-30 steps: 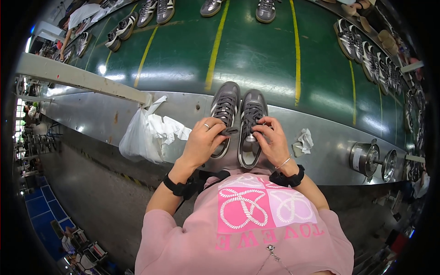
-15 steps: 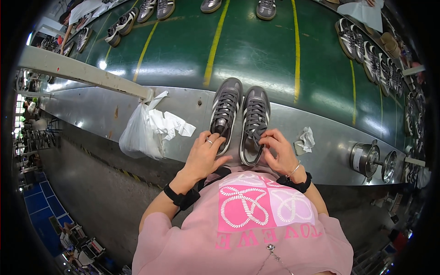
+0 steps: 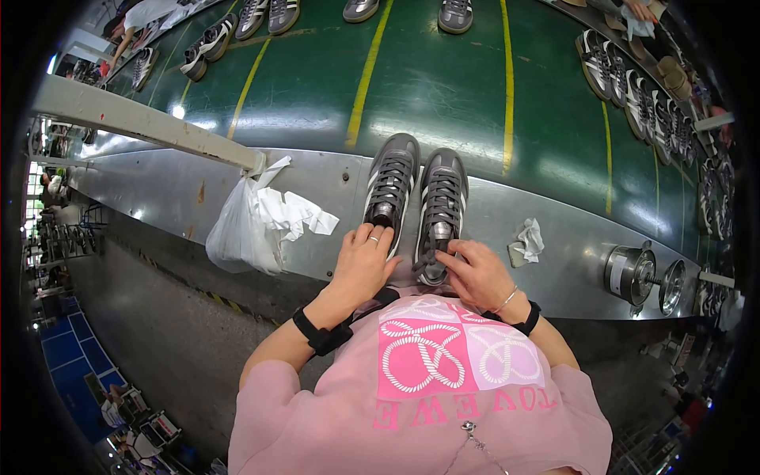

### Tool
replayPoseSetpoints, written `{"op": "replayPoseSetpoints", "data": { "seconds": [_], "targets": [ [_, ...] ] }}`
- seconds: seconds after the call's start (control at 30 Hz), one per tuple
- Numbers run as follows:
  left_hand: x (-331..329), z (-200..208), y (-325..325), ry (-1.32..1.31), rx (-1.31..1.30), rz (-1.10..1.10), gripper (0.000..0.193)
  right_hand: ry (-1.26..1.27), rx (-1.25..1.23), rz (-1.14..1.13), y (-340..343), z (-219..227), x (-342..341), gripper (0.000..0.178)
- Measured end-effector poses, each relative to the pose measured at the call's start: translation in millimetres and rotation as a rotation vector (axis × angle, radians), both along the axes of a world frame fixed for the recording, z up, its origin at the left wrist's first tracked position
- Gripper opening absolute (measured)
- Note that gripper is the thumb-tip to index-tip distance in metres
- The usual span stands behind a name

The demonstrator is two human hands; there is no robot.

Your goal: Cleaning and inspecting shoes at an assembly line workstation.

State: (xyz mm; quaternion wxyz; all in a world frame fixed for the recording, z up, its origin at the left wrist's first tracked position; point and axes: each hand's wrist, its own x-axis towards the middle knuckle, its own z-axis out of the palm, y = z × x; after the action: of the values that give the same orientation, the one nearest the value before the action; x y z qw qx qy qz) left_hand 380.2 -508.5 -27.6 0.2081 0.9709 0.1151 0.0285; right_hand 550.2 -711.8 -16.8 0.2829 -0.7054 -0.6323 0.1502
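Two grey sneakers with white stripes stand side by side before me, toes pointing away. At the opening of the left sneaker (image 3: 391, 176) is my left hand (image 3: 358, 260), its fingers tucked inside and its thumb along the collar. My right hand (image 3: 480, 275) is at the opening of the right sneaker (image 3: 443, 186), fingers bent around the loose dark shoelace ends (image 3: 428, 260). Those ends hang back over the opening, and the tongue's shiny label shows above them. The fingertips of my left hand are hidden in the shoe.
A metal ledge (image 3: 313, 170) borders the green belt (image 3: 443, 87) with yellow lines. Left are a white rail (image 3: 142, 123) and a plastic bag (image 3: 241, 226) with paper. Right are crumpled paper (image 3: 530, 240) and a metal canister (image 3: 629, 273). More sneakers (image 3: 598, 67) line the belt.
My right hand has moved left and nearer to me, drawing the right sneaker's loose laces back off the tongue. My left hand has shifted slightly, showing more of the left tongue.
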Motion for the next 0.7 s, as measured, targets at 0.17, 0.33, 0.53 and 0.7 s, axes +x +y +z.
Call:
{"op": "replayPoseSetpoints", "data": {
  "seconds": [0.17, 0.33, 0.53, 0.7],
  "targets": [
    [7.0, -1.2, 1.5, 0.036, 0.049, -0.039, 0.041, 0.019, -0.138, -0.034, 7.1, 3.6, -0.2, 0.030],
    [5.6, -7.0, 0.1, 0.088, 0.030, -0.017, 0.040, -0.060, -0.258, -0.004, 17.7, 7.8, 1.0, 0.024],
    [-2.8, -4.9, -0.7, -0.050, -0.053, 0.020, 0.045, -0.014, 0.057, -0.122, 4.3, -23.3, -7.3, 0.019],
    [-6.5, 0.4, 2.2, -0.157, -0.105, 0.044, 0.046, 0.002, 0.240, -0.266, 3.0, -29.1, -3.7, 0.018]
  ]
}}
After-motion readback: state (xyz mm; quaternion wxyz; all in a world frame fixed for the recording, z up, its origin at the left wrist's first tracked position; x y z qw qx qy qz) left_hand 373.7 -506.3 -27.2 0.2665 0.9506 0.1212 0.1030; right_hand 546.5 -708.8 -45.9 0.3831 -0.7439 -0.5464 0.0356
